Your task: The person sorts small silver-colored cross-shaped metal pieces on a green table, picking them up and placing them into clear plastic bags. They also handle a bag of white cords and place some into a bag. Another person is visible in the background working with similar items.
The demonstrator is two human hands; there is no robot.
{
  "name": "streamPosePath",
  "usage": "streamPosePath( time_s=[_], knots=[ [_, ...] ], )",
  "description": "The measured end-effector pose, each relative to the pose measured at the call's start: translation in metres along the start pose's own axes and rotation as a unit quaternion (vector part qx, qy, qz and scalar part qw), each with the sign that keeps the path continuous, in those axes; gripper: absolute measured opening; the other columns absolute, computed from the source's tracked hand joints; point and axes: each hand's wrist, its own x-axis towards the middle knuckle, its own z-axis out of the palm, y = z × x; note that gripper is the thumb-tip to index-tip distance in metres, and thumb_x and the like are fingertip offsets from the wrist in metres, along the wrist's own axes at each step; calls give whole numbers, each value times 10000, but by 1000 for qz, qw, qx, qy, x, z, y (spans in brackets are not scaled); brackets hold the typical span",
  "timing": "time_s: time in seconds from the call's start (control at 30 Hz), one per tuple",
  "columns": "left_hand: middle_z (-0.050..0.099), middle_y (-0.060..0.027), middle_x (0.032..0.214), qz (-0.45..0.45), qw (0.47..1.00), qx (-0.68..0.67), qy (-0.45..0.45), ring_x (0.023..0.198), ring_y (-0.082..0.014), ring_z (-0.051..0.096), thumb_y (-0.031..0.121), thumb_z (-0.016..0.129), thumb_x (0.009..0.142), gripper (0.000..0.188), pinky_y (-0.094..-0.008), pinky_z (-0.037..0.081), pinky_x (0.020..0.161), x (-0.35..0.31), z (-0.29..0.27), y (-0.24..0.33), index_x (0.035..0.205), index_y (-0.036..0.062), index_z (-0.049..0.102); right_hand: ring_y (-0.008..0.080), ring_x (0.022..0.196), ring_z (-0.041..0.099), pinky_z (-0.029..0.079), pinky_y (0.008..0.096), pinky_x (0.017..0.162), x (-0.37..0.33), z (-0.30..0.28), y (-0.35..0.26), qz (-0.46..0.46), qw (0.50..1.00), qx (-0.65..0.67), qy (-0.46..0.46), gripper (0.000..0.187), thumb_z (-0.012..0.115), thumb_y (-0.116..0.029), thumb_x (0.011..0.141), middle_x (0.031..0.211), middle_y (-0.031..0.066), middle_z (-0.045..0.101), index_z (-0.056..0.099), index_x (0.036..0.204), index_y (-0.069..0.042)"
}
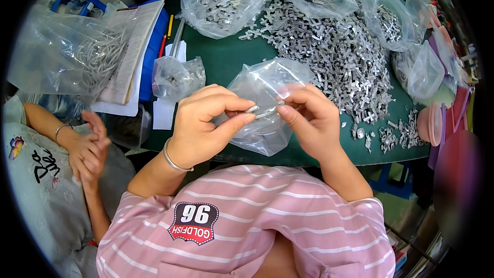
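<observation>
My left hand [208,118] pinches one end of a thin, curved silver metal piece [264,114] between thumb and forefinger. At its other end, my right hand [310,117] pinches it the same way. The piece looks like a small open bangle, though the fingertips partly hide it. Both hands are raised over a clear plastic bag [270,139] that lies at the near edge of the green table [218,59]. A plain silver bangle [175,159] circles my left wrist.
Small silver cross-shaped pieces [329,51] form a large heap at the back right. Clear bags [224,2] of similar pieces stand around it. To the left are a small bag [179,78], a blue tray [157,51] with papers, and another person's hands [87,157].
</observation>
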Motion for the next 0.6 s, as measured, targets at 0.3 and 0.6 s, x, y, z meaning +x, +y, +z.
streamPosePath(
  time_s=[0.3, 0.6],
  knots=[
    [627, -128, 791, 1, 971, 234, 53, 671, -273, 608, -36, 578, 854, 94, -298, 478, 620, 7, -7, -1, 939, -6, 551, 326, 590, 626, 483, 392, 506, 12, -29, -38, -21, 893, -294, -341, 185, 619, -226, 850, 641, 120, 618, 577, 850, -46],
    [640, -148, 830, 26, 962, 258, 86, 725, -354, 628, -26, 598, 824, 163, -400, 490, 613, 2, -5, 2, 953, 16, 508, 266, 618, 669, 520, 368, 515, 34, 20, -34, -246, 851, -357, -296, 122, 609, -64, 719, 723, 128, 656, 611, 831, -17]
  ],
)
